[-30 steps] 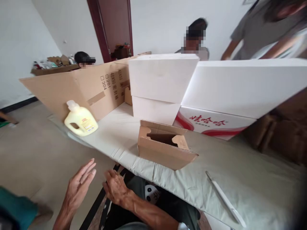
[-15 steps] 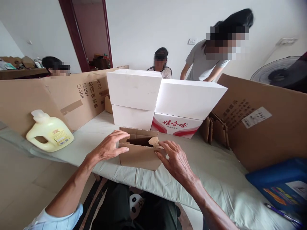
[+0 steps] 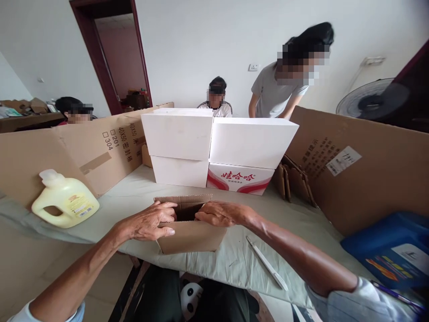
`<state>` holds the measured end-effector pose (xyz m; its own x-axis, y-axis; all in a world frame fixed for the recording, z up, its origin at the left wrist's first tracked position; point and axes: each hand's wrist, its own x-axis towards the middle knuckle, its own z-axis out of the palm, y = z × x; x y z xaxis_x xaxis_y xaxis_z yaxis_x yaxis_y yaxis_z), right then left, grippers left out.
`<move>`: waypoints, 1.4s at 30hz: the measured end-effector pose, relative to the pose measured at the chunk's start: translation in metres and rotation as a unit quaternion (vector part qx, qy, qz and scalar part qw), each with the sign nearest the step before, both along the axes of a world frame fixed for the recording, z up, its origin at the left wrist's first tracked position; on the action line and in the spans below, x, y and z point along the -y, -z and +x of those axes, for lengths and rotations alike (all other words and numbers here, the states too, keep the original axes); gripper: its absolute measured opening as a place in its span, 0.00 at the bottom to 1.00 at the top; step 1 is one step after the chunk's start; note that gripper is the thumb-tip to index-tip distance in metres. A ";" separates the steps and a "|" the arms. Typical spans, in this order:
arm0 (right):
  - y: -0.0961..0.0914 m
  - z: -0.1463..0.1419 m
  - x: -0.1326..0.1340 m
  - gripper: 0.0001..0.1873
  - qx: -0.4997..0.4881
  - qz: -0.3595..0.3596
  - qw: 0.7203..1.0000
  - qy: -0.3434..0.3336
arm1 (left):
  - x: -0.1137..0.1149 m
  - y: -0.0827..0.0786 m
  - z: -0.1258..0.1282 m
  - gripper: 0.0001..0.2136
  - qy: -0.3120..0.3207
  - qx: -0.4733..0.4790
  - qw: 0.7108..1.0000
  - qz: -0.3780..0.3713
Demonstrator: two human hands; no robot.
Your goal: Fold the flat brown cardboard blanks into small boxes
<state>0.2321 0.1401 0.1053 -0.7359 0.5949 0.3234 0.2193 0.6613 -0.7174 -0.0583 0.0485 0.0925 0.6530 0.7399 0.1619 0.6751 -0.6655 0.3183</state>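
A small brown cardboard box (image 3: 192,238) stands on the cloth-covered table in front of me, its top open. My left hand (image 3: 149,222) grips the box's left side, fingers over the rim and thumb on the outside of the front panel. My right hand (image 3: 219,213) is curled over the right end, its fingertips reaching into the opening. The inside right part of the box and those fingertips are hidden. A slim white knife-like tool (image 3: 266,263) lies on the cloth under my right forearm.
White boxes (image 3: 177,136) are stacked behind, one with red print (image 3: 239,179). A yellow jug (image 3: 67,199) stands left, a blue container (image 3: 385,248) right. Large cardboard panels (image 3: 107,150) flank the table (image 3: 127,188); folded cardboard (image 3: 296,181) leans right. Three people are beyond.
My right hand has moved inward over the box's right end, and the small flap there is out of sight. My left fingers have closed onto the left rim. The white tool has come into view.
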 end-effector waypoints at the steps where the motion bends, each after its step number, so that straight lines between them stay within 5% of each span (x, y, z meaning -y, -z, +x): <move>1: -0.002 -0.003 0.001 0.17 0.060 0.022 0.998 -0.024 | 0.001 -0.001 0.001 0.07 -0.002 -0.004 1.000 0.005; 4: -0.008 0.004 0.013 0.26 0.217 0.157 0.962 -0.044 | 0.006 0.001 0.001 0.04 -0.024 0.001 0.999 0.032; 7: -0.007 0.024 0.023 0.29 0.210 0.284 0.935 0.015 | 0.012 0.009 -0.003 0.17 -0.045 0.012 0.996 0.078; 14: 0.032 0.058 0.015 0.36 0.079 0.318 0.943 0.059 | 0.017 0.030 -0.014 0.19 -0.075 0.021 0.987 0.143; 25: 0.076 0.050 0.019 0.31 -0.071 0.228 0.963 0.122 | 0.009 0.065 -0.022 0.15 -0.159 0.154 0.947 0.232; 29: 0.083 0.048 0.016 0.26 -0.109 0.196 0.965 0.136 | 0.003 0.079 -0.019 0.13 -0.226 0.211 0.932 0.190; 33: 0.091 0.047 0.017 0.25 -0.163 0.149 0.963 0.151 | -0.009 0.091 -0.021 0.21 -0.267 0.285 0.914 0.107; 38: 0.103 0.049 0.020 0.41 -0.217 -0.051 0.964 0.144 | -0.023 0.098 -0.017 0.28 -0.287 0.325 0.892 0.130; 42: 0.111 0.052 0.021 0.30 -0.185 -0.203 0.959 0.072 | -0.029 0.101 -0.008 0.46 -0.321 0.337 0.868 0.175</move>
